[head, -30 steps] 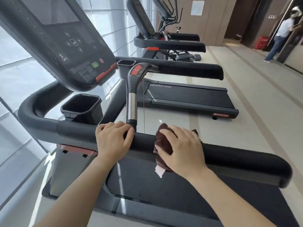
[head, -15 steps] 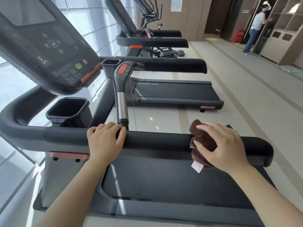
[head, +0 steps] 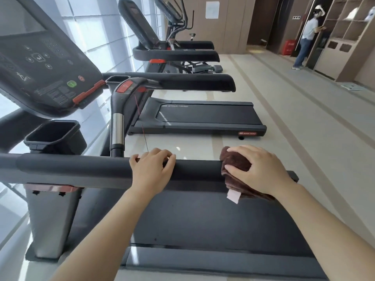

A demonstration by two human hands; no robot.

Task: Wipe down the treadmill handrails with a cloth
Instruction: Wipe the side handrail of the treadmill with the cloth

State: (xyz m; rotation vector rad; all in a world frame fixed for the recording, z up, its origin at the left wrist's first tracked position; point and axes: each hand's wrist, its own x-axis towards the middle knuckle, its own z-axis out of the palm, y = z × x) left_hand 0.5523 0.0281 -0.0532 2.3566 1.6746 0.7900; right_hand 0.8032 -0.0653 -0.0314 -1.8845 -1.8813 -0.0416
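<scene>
- the brown cloth (head: pixel 235 165) is draped over the near handrail (head: pixel 194 169), close to the rail's free end, with part of it hanging down the near side of the rail
- the right hand (head: pixel 257 169) lies on top of the cloth and presses it onto the handrail, fingers curled over the folded fabric, so it is holding the cloth against the rail
- the left hand (head: pixel 152 169) grips the bare handrail further along, just past the upright grip post (head: pixel 117 126), fingers wrapped over the top; it holds only the rail
- risk: the rail's end cap is hidden under the right wrist, so a stroke that runs on past it could carry the cloth off the handrail and let it drop onto the belt (head: pixel 203 216)
- risk: the loose hanging part with its pale label (head: pixel 233 196) is not pinned by the hand, so the cloth could bunch and wipe only the top of the rail, leaving the underside untouched
- risk: the thin red safety cord (head: pixel 142 126) hangs from the post down to the handrail right at the left hand's fingers, and a careless shift of that hand could snag it
- judged from here, the far handrail beyond the post is not being wiped
</scene>
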